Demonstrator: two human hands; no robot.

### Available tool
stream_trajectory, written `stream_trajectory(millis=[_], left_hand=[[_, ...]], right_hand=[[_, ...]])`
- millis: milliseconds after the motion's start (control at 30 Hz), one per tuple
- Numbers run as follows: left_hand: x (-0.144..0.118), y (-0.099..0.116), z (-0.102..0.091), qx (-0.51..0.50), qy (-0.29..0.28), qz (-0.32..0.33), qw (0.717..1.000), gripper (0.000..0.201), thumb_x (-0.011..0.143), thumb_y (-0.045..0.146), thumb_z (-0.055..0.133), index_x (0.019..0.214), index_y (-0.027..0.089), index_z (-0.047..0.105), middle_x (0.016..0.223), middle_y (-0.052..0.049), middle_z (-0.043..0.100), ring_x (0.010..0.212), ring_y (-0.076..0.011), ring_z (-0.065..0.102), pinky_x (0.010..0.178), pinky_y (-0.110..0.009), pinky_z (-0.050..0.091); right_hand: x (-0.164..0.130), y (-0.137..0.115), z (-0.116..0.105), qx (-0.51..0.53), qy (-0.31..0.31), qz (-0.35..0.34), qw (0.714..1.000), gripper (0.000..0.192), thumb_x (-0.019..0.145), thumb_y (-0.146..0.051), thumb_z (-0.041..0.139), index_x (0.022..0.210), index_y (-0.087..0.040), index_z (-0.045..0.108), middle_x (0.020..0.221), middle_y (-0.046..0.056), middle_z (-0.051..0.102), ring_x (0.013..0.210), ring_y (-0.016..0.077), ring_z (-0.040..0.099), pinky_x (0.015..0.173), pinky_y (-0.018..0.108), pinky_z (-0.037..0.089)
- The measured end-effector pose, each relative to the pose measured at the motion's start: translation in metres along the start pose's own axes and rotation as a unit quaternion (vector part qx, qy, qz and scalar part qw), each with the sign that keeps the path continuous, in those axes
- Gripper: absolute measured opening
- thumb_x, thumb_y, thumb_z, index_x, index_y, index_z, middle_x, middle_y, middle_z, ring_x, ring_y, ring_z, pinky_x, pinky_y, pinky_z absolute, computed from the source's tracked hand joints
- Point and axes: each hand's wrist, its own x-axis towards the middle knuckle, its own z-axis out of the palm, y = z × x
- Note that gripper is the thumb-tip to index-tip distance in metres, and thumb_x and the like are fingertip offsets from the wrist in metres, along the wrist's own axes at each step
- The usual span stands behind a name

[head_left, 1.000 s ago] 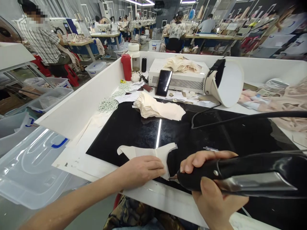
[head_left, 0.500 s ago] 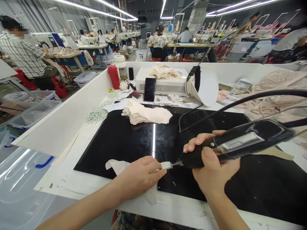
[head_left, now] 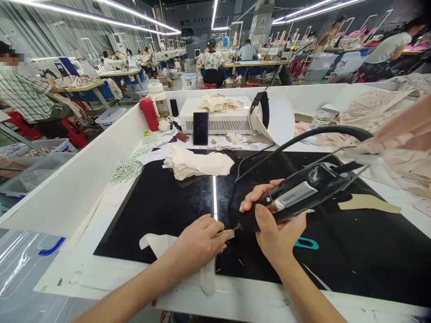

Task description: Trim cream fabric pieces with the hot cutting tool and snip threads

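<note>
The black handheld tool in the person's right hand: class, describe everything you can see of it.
The black handheld tool is long and glossy, with a silver panel along its side. It lies tilted, its thin tip low at the left, meeting the cream fabric piece on the black mat. A thick black cable arches from its rear. The right hand wraps its front end; the left hand presses the fabric.
</note>
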Motion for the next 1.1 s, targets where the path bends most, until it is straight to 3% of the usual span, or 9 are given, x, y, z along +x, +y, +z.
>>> stream_trajectory(millis=[567, 1100], left_hand=[[-0.0012, 0.0006, -0.0005, 0.01, -0.006, -0.005, 1.0, 0.029, 0.098, 0.019, 0.052, 0.127, 0.015, 0.057, 0.106, -0.006, 0.062, 0.097, -0.0213, 0.059, 0.091, -0.039, 0.053], [-0.0012, 0.0008, 0.0009, 0.007, -0.005, -0.006, 1.0, 0.029, 0.1, 0.021, 0.051, 0.128, 0.016, 0.056, 0.105, -0.006, 0.062, 0.096, -0.0207, 0.057, 0.091, -0.039, 0.052]], right_hand=[[0.004, -0.0025, -0.0004, -0.005, 0.014, -0.003, 1.0, 0.036, 0.084, -0.026, 0.074, 0.113, -0.027, 0.053, 0.084, -0.004, 0.063, 0.062, 0.0128, 0.062, 0.058, 0.032, 0.055], [0.0006, 0.0028, -0.0023, -0.035, 0.007, 0.004, 0.999, 0.036, 0.087, -0.016, 0.068, 0.115, -0.03, 0.051, 0.086, -0.005, 0.063, 0.064, 0.0125, 0.063, 0.06, 0.032, 0.054]])
